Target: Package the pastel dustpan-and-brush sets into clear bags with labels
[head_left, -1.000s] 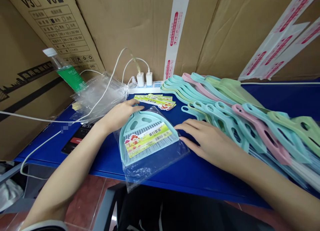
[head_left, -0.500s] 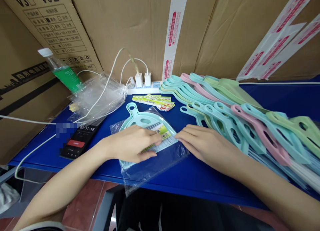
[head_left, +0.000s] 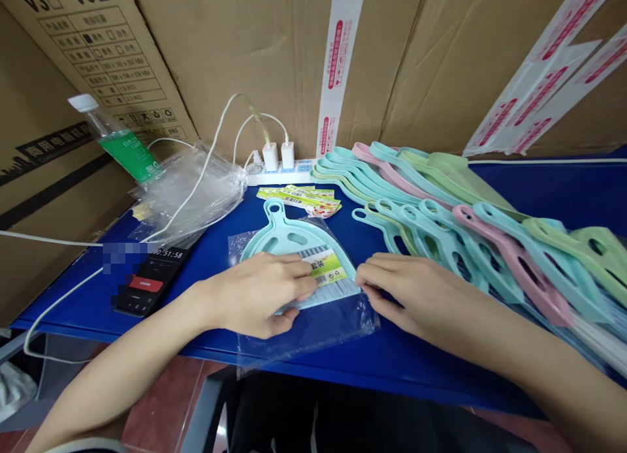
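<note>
Teal dustpan: teal plastic dustpan [head_left: 294, 234] lying flat on the blue worktop [head_left: 392, 355], near its front edge, handle pointing away from the person; lower part hidden by the hands
Bag: clear plastic bag [head_left: 313, 335] under and around the dustpan, handle sticking out past the bag's far edge
Card: paper label card [head_left: 326, 267] on the dustpan, between the hands, partly under the left hand's fingertips
Left hand: left hand [head_left: 255, 296] palm down over the dustpan and card, fingers together, pointing right, thumb curled low near the front; arm comes in from lower left; grip unclear, cannot tell
Right hand: right hand [head_left: 416, 293] palm down, fingers curled, fingertips at the bag's edge beside the dustpan, pointing left; arm comes in from lower right; cannot tell if it pinches the plastic
Nearby: pastel dustpans [head_left: 509, 257] in teal, pink and green, overlapping in rows just right of the right hand; printed labels [head_left: 298, 198] beyond the dustpan
Back: power strip [head_left: 279, 175], crumpled plastic bag [head_left: 189, 192], water bottle [head_left: 120, 143], timer phone [head_left: 151, 277], cardboard boxes [head_left: 245, 61]
</note>
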Demonstrator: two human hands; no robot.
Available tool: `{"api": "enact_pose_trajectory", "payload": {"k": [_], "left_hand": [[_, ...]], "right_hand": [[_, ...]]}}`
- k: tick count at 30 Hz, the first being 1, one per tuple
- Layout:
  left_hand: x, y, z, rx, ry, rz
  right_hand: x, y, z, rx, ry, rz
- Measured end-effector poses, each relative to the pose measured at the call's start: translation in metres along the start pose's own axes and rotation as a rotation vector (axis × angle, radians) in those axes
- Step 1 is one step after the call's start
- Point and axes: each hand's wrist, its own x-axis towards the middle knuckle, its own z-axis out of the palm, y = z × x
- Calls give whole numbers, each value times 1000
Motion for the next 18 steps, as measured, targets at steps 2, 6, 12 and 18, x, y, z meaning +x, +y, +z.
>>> {"api": "enact_pose_trajectory", "payload": {"k": [2,6,12,18], "left_hand": [[0,1,0,17,28,-7],[1,1,0,59,75,-1],[2,-1,2,85,67,14],[1,0,2,38,12,-33]], "right_hand": [[0,0,-2,14,-12,10],[-1,0,-8,11,-86,31],[-3,0,-12,25,-115,28],[-8,3,-11,46,-124,41]]}}
